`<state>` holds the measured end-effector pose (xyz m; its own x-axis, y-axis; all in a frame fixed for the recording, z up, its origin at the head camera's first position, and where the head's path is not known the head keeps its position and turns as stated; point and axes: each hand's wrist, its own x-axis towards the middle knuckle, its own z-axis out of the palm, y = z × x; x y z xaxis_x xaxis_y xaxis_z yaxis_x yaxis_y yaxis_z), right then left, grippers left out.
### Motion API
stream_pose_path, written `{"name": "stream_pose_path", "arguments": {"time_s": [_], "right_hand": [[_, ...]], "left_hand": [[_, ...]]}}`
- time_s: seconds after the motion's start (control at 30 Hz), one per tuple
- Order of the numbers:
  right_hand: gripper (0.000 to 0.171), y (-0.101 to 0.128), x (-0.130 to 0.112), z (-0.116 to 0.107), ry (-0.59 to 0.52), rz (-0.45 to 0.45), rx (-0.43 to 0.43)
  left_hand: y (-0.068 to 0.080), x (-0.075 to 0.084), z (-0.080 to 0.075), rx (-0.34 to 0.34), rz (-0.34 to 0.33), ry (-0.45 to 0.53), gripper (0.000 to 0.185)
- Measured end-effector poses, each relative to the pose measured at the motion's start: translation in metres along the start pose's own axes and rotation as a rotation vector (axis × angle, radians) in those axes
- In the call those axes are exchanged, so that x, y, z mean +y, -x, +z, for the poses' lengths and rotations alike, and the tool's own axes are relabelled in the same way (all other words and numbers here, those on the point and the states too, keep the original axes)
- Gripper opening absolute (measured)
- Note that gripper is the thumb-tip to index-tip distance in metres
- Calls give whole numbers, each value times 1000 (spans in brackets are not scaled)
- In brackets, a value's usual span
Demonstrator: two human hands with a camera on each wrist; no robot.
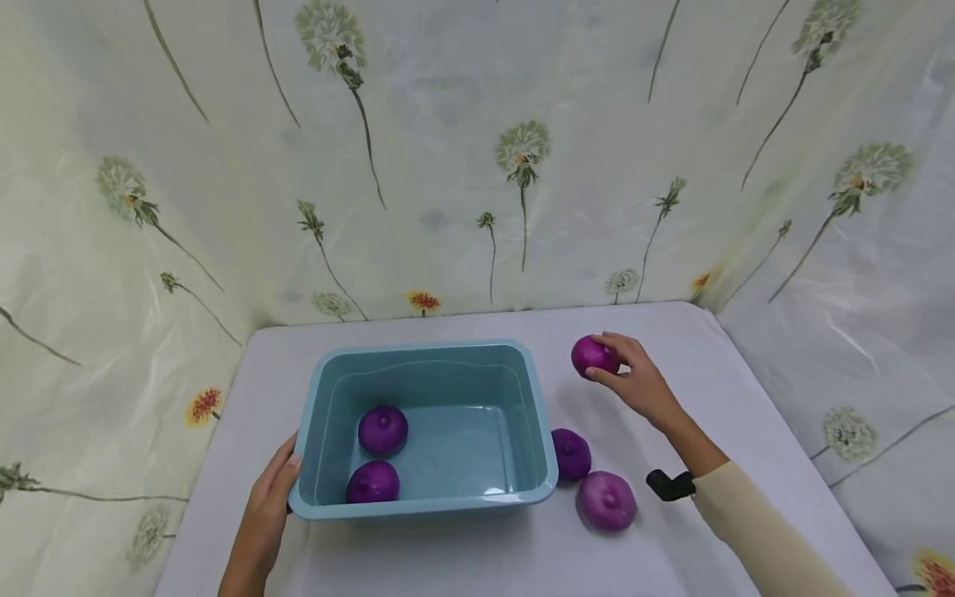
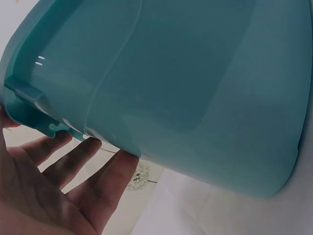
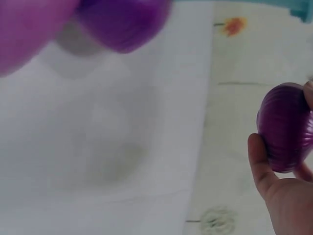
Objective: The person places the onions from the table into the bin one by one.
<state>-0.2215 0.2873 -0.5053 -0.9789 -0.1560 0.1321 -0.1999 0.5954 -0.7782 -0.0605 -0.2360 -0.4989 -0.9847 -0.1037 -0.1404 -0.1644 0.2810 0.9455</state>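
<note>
A teal plastic tub sits on the white table, with two purple onions inside it. My left hand rests against the tub's near-left corner, thumb on the rim; the left wrist view shows its straight fingers under the tub's wall. My right hand holds a third purple onion above the table, right of the tub; the right wrist view shows that onion pinched between thumb and fingers. Two more onions lie on the table beside the tub's right wall.
A flowered plastic curtain walls in the table on the back and both sides. The table has bare white surface behind the tub and at the front right. A small black object shows at my right wrist.
</note>
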Motion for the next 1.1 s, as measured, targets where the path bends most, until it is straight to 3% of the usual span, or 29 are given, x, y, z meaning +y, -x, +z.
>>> {"name": "stream_pose_path", "arguments": {"time_s": [0.2, 0.43, 0.73, 1.1], "right_hand": [[60, -11, -53, -14, -64, -88, -48], [59, -27, -117, -11, -48, -278, -124], [59, -39, -181, 34, -101, -432, -327], [57, -44, -210, 100, -119, -498, -493]], "left_hand": [[0, -1, -1, 4, 2, 12, 62], [-2, -2, -2, -2, 21, 25, 60], [-1, -5, -1, 10, 32, 42, 61], [-4, -5, -6, -12, 46, 67, 57]]}}
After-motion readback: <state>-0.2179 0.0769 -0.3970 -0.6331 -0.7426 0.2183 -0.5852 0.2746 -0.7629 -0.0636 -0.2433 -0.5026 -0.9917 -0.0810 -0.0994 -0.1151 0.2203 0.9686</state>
